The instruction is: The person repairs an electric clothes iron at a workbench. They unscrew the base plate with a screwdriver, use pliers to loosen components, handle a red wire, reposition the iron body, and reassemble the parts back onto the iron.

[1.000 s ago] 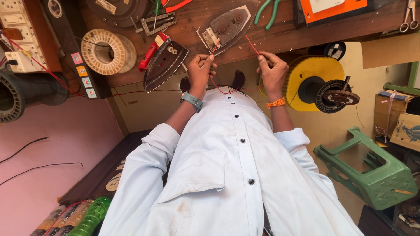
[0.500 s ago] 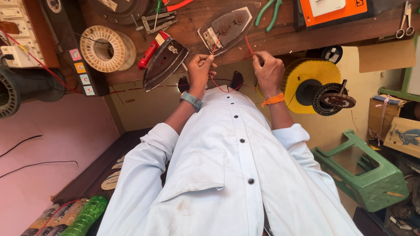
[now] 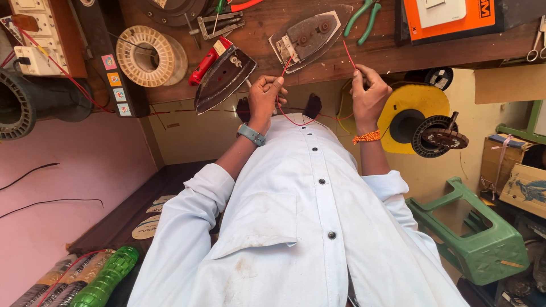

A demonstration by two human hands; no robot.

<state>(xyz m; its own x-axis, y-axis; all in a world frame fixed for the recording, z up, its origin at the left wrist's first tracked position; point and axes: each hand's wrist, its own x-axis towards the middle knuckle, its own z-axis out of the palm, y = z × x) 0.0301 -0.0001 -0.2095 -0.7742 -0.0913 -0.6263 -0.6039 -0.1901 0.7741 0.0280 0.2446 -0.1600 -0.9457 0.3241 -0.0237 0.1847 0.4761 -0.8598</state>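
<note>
Both my hands hold a thin red wire [image 3: 293,120] just in front of the wooden bench [image 3: 398,51]. My left hand [image 3: 266,94], with a teal watch on the wrist, pinches one part of the wire. My right hand [image 3: 368,94], with an orange thread on the wrist, pinches the other part, and a short end sticks up above it. Between the hands the wire sags in a loop. One strand runs up to a grey iron soleplate [image 3: 307,35] lying on the bench. A darker soleplate [image 3: 223,77] lies to its left.
On the bench lie a red screwdriver [image 3: 206,61], green pliers [image 3: 364,17], a white spool [image 3: 149,55], an orange box [image 3: 449,17] and scissors [image 3: 534,45]. A yellow reel [image 3: 409,111] and a green stool [image 3: 478,239] stand at the right, a green bottle [image 3: 108,278] at the lower left.
Both hands keep hold of the red wire. My right hand has shifted a little to the right, so the hands are slightly farther apart. The view has moved a bit.
</note>
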